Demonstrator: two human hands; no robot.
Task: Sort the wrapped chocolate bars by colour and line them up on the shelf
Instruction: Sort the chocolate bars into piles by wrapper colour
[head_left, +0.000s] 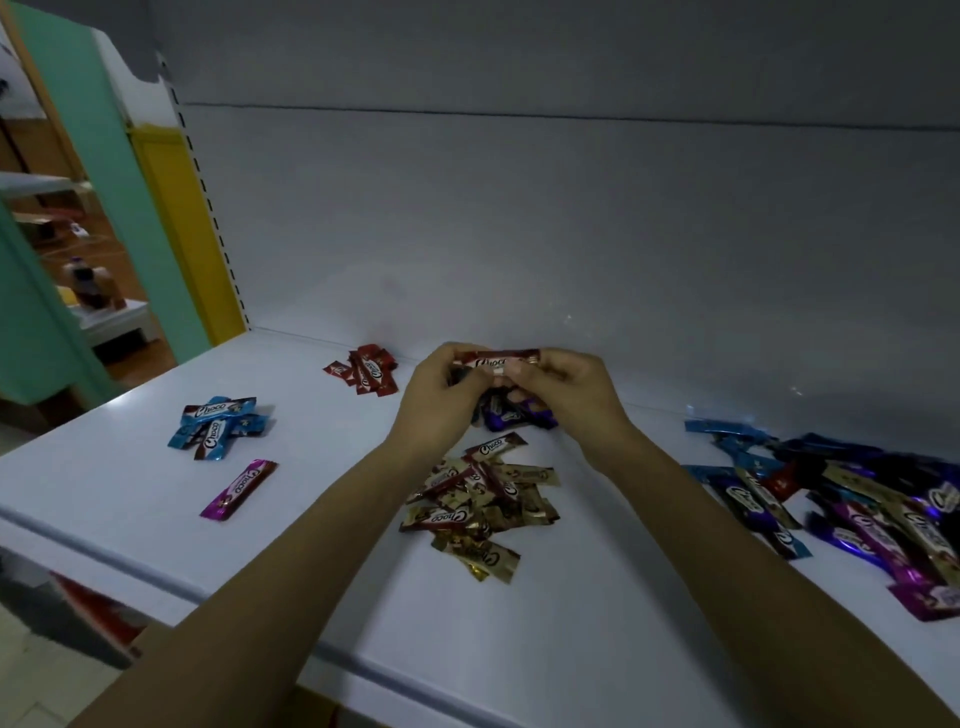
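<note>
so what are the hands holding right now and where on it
A red chocolate bar, held by both hands: the left hand pinches its left end, the right hand its right end.

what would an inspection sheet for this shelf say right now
surface: white shelf, bars lie in loose piles, none lined up
job's things: red bar held up; red pile, blue pile, gold pile, purple pile, one pink bar
clutter: mixed heap, unsorted, at the right
hands: left hand and right hand each pinch the red bar
cables: nothing seen
surroundings: grey back panel; green panel and yellow panel at the left
</note>
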